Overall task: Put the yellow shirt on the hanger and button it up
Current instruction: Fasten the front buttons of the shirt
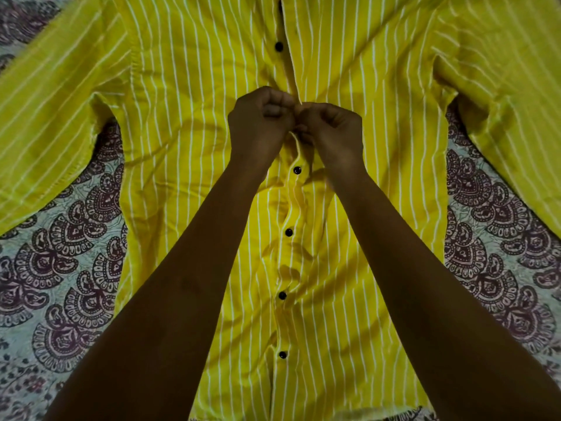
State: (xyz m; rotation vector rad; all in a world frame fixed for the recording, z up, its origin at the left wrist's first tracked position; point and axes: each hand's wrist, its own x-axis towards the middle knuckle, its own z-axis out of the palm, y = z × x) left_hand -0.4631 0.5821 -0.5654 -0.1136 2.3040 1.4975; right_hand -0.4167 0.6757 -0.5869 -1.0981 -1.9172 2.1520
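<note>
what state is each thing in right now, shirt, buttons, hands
yellow shirt: lying flat on the patterned sheet, sleeves spread
lower four buttons: fastened
top button: placket gaping beside it
left hand: pinching the placket
right hand: pinching the placket
hanger: not visible

Dim light, dark vignetted corners, wide-angle edge bending, soft focus

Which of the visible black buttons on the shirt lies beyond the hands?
The top button, near the collar end. The other four run in a row below the hands along the placket of the yellow shirt, toward the hem.
</note>
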